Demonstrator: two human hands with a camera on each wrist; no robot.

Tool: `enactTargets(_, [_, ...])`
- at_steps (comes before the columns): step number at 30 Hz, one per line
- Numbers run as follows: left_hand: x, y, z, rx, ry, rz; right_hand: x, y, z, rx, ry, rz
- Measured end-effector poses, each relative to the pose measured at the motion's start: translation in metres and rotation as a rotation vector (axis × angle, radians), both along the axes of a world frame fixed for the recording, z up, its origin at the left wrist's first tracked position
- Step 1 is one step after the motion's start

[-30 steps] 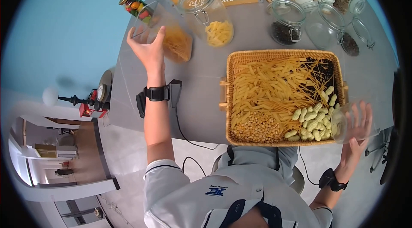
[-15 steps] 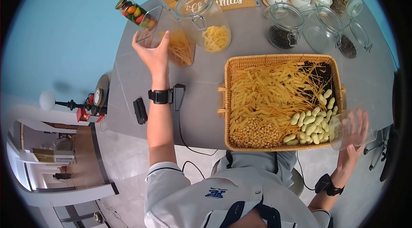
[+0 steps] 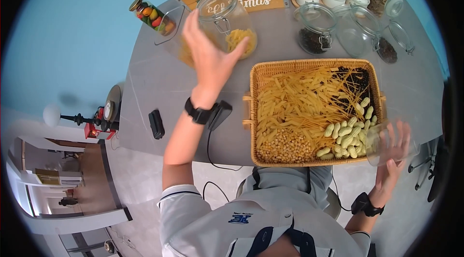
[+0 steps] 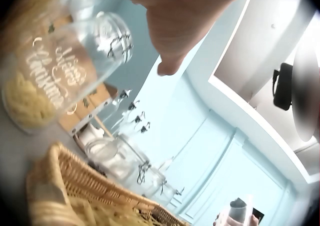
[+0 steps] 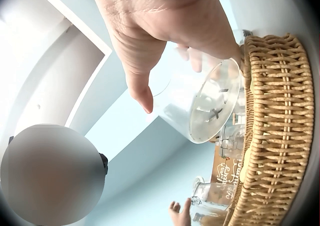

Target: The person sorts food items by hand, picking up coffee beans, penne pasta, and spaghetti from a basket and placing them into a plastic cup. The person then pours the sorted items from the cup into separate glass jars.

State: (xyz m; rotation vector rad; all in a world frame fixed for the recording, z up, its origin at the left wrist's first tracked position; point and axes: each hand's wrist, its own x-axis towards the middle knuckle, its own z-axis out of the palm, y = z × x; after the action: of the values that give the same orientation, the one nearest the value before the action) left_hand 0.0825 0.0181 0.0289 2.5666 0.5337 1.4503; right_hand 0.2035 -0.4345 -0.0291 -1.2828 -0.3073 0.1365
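- Now I see the left grip (image 3: 211, 61), spread and empty, swung from the square container (image 3: 185, 55) to the penne jar (image 3: 231, 21): freed, I judge.
- Right grip (image 3: 395, 150) curls round the clear cup (image 3: 376, 146) at the basket (image 5: 280, 126).

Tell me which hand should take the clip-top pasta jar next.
Probably the left hand: it looks empty and open, near the clip-top pasta jar. The right hand holds a clear container by the basket, farther from the jar.
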Motion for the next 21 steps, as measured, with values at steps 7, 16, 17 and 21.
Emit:
enactTargets(7, [0.044, 0.030, -0.019, -0.183, -0.117, 0.062, -0.009, -0.011, -0.002, 0.030, 0.007, 0.018])
enactTargets(16, [0.064, 0.019, -0.012, -0.325, -0.071, -0.051, -0.012, -0.020, -0.003, 0.043, 0.018, 0.026])
enactTargets(17, [0.069, 0.016, -0.012, -0.300, -0.071, -0.058, -0.013, -0.019, -0.001, 0.054, 0.022, 0.017])
enactTargets(21, [0.086, 0.007, -0.016, -0.272, -0.078, -0.096, -0.016, -0.022, 0.000, 0.081, 0.038, 0.012])
